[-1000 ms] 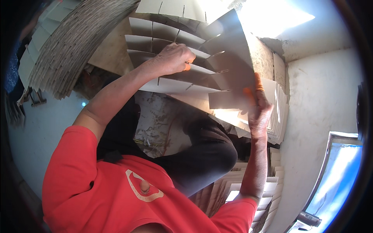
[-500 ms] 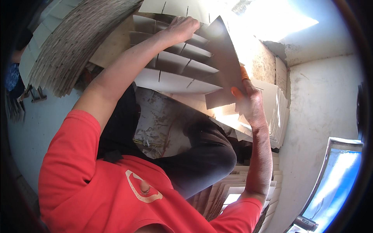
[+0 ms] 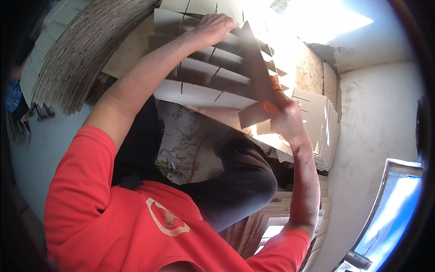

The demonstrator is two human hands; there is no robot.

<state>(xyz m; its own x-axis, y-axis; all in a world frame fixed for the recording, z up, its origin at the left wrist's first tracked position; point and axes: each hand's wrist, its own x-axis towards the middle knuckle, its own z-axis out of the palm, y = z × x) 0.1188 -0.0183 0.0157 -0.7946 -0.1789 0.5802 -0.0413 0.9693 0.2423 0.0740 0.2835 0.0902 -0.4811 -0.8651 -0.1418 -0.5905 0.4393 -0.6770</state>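
Several slotted cardboard divider strips [image 3: 199,93] stand on edge in rows before me, with gaps between them. My left hand [image 3: 216,29] is closed at the far end of the rows, its fingertips curled over a strip's upper edge and partly hidden. My right hand [image 3: 288,120], with orange covers on the thumb and a finger, grips a crosswise cardboard strip [image 3: 259,63]. That strip stands steeply tilted across the right ends of the rows. Its near end flares out beside my right thumb.
Stacked cardboard sheets [image 3: 319,122] lean right of my right hand, near a stained wall [image 3: 376,109]. A large curved stack of cardboard strips [image 3: 90,54] stands at the left. More cardboard pieces [image 3: 272,217] lie below my knee [image 3: 253,181]. Strong sunlight washes out the upper right.
My right hand has shifted slightly left, and the crosswise strip has turned more edge-on over the row ends. More row ends show right of it. My left hand stays nearly in place.
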